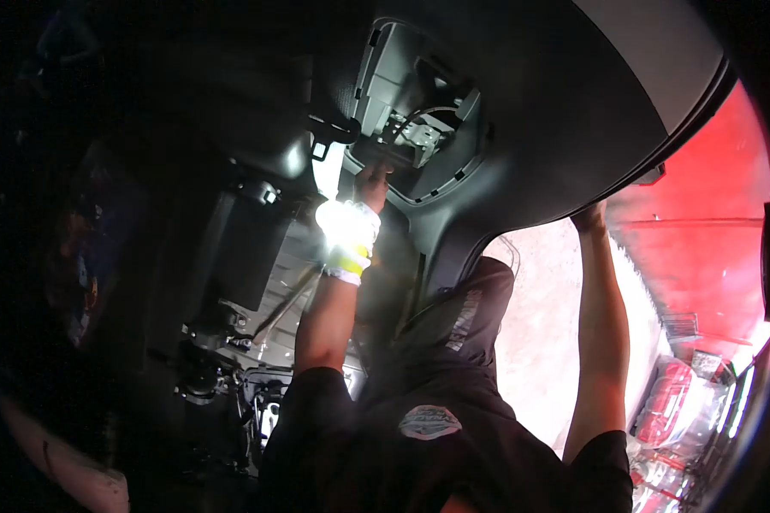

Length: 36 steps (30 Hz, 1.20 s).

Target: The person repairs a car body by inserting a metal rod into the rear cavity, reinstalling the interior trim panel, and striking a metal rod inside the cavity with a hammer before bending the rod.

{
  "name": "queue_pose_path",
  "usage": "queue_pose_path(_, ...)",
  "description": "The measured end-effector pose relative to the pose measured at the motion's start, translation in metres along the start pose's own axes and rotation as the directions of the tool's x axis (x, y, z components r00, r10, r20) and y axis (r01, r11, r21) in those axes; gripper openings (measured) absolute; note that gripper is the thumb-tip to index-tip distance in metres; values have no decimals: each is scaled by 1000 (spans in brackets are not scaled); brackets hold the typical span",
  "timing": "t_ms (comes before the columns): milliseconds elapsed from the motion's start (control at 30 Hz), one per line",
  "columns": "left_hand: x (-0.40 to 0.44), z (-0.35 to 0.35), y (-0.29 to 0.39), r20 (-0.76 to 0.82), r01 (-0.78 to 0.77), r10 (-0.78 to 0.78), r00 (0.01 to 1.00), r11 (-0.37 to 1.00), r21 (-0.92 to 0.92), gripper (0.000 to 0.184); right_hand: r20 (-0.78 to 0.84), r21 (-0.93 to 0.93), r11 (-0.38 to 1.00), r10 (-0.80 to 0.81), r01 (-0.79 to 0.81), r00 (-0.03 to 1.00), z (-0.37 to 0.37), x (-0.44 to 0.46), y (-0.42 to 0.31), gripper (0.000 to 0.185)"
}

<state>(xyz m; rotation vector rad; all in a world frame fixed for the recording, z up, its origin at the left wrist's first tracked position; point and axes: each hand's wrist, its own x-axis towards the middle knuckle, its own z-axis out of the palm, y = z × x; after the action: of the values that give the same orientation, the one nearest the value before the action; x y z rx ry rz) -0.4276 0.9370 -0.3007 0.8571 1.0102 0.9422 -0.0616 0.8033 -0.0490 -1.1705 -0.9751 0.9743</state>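
Observation:
Inside a car, a dark plastic trim panel (565, 128) has a large rimmed opening (462, 178). A metal mechanism (423, 137) with a dark cable shows through it. My left hand (373, 184) is at the lower left rim, fingers bent together; what they hold, if anything, is hidden. A white and yellow band (351, 244), partly lost in glare, covers that wrist. A seat belt tongue (319, 150) hangs just left of the hand. At the panel's outer edge, on the right, is my right hand (590, 216), its fingers hidden behind the edge.
A red painted body surface (701, 222) and a tail light (666, 400) lie beyond the door opening at right. Metal parts and wiring (222, 368) fill the lower left. My dark-clothed knee (479, 299) is below the panel. The far left is too dark to read.

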Motion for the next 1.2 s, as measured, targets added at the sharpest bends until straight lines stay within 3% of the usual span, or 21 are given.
queue_pose_path(100,2,4,-7,-39,-104,104,994,994,23,28,67,63,998,-28,24,997,-2,-3,1,49)
queue_pose_path(200,1,2,-5,-48,-215,219,975,974,73,29,15,86,996,-26,25,1000,4,-1,-1,44)
queue_pose_path(233,1,-1,-4,-47,-258,265,963,959,112,30,0,-66,996,-54,54,999,-4,1,4,44)
queue_pose_path(267,8,-8,-17,106,-80,97,990,986,-148,29,-10,-217,973,-81,77,997,-13,2,12,44)
queue_pose_path(333,37,-22,-67,488,376,-98,867,771,-514,29,-37,-310,949,-77,62,996,-15,1,13,42)
queue_pose_path(367,37,-20,-66,418,275,-75,905,853,-444,27,-58,-255,967,-46,29,997,-6,0,8,41)
queue_pose_path(433,34,-8,-61,290,74,6,957,962,-264,23,-63,-383,924,-50,22,997,2,-2,-3,39)
queue_pose_path(467,32,-2,-58,233,-21,58,971,987,-157,21,-44,-550,834,-81,43,996,5,-2,-7,37)
queue_pose_path(533,22,4,-43,138,-193,180,974,977,86,17,-22,-620,783,-82,51,996,5,-3,-9,34)
queue_pose_path(600,-11,1,14,149,215,-192,970,964,-158,15,-14,-486,872,-68,53,998,8,-2,-10,33)
queue_pose_path(633,-3,-11,6,212,261,-210,954,933,-248,17,-10,-434,898,-78,66,997,13,-1,-12,33)
queue_pose_path(733,3,-35,-8,245,193,-132,961,949,-249,22,6,-398,902,-182,169,983,20,3,-9,40)
queue_pose_path(767,5,-39,-9,278,295,-205,938,896,-332,23,29,-383,903,-202,198,979,16,6,-4,47)
queue_pose_path(800,7,-43,-7,318,392,-274,907,826,-405,26,-2,-236,965,-117,113,993,7,7,0,50)
queue_pose_path(833,5,-45,-11,317,368,-252,914,845,-388,26,-34,-80,996,-31,28,999,-3,9,5,53)
queue_pose_path(867,8,-46,-11,322,338,-222,921,865,-372,26,-58,-272,961,-59,41,997,-13,16,10,58)
queue_pose_path(900,31,-66,-29,611,547,-221,760,724,-420,26,-81,-454,890,-85,39,993,-21,23,19,62)
queue_pose_path(1000,2,-42,-8,278,251,-158,947,906,-341,20,-153,-634,769,-227,81,962,-9,19,19,46)
queue_pose_path(1067,4,-42,-5,279,221,-141,950,934,-281,22,-158,-729,681,-270,73,950,3,11,11,36)
queue_pose_path(1133,9,-48,3,432,333,-175,885,885,-325,24,-103,-852,519,-295,68,950,12,2,3,32)
queue_pose_path(1200,20,-45,12,621,514,-233,749,796,-321,26,-115,-705,687,-354,175,928,-2,11,28,36)
